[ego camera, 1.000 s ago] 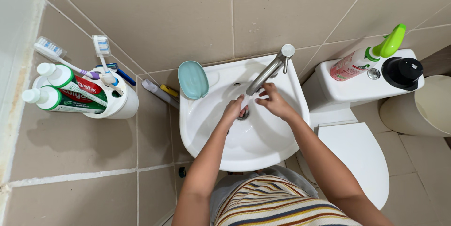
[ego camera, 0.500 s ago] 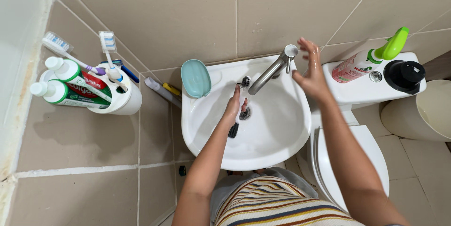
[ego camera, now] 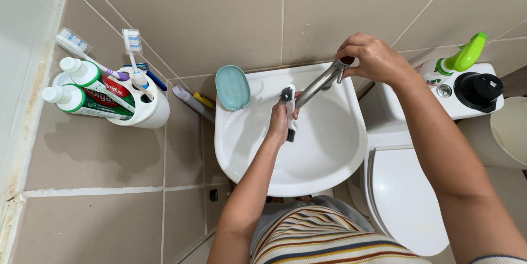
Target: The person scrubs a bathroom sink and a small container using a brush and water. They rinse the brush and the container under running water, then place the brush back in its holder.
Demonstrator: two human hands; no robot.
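Fingers of the left hand (ego camera: 280, 124) are clamping a toothbrush (ego camera: 287, 111) upright, bristles just beside the tap (ego camera: 321, 83), whose lever the right hand (ego camera: 370, 58) is gripping.

Both forearms are bare from the elbow down to each grip, with no sleeves, watch, rings or bracelets showing on the left hand (ego camera: 281, 123) or the right hand (ego camera: 369, 58). The person wears a ribbed knit top (ego camera: 324, 239) with horizontal stripes of cream, yellow, dark blue and rust, over grey fabric.
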